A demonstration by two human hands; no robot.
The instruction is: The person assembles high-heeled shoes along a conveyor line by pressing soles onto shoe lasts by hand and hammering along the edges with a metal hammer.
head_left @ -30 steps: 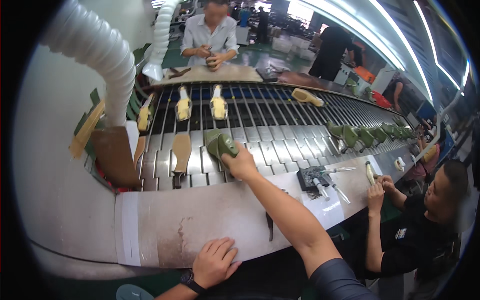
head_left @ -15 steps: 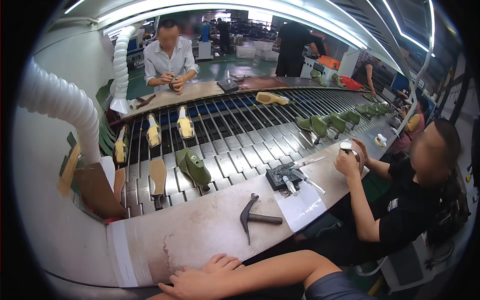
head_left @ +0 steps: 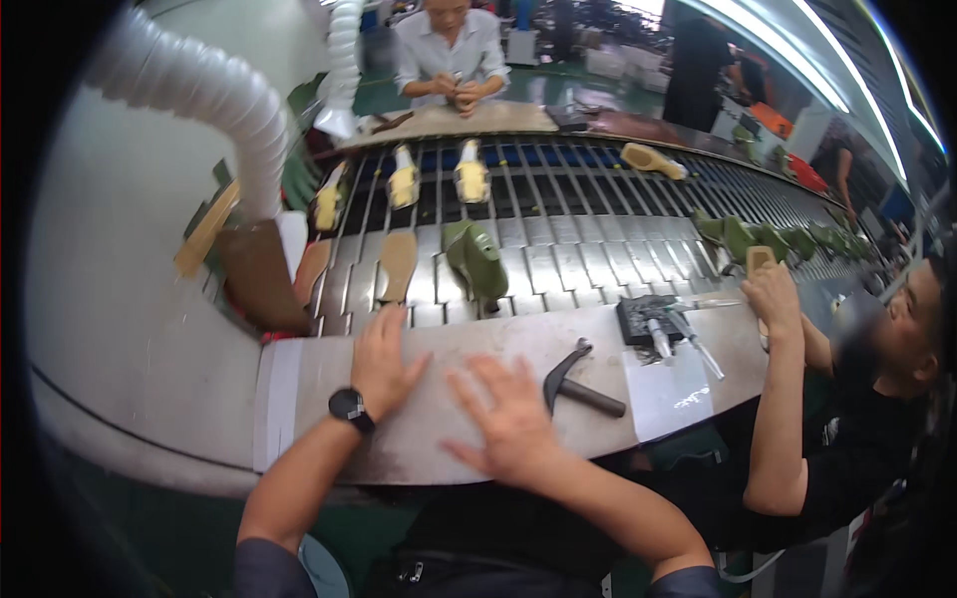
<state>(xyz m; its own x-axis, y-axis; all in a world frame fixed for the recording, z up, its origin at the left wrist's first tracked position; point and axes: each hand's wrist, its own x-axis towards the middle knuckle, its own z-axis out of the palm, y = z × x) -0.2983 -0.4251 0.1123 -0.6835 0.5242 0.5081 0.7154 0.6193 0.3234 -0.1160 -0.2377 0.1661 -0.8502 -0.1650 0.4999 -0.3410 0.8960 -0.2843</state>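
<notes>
Head view. Both hands lie flat on the desk (head_left: 329,384), fingers spread, each grip released and holding nothing. The left hand (head_left: 382,361), a black watch (head_left: 348,405) on its wrist, rests by the desk's far edge. The right hand (head_left: 506,414) lies just left of the hammer (head_left: 578,384), near but apart from it. A green shoe upper (head_left: 477,261) sits on the slatted conveyor (head_left: 588,234) beyond both hands, beside a tan insole (head_left: 397,264). A white sheet (head_left: 670,391) lies right of the hammer, below a dark tool tray (head_left: 653,319).
</notes>
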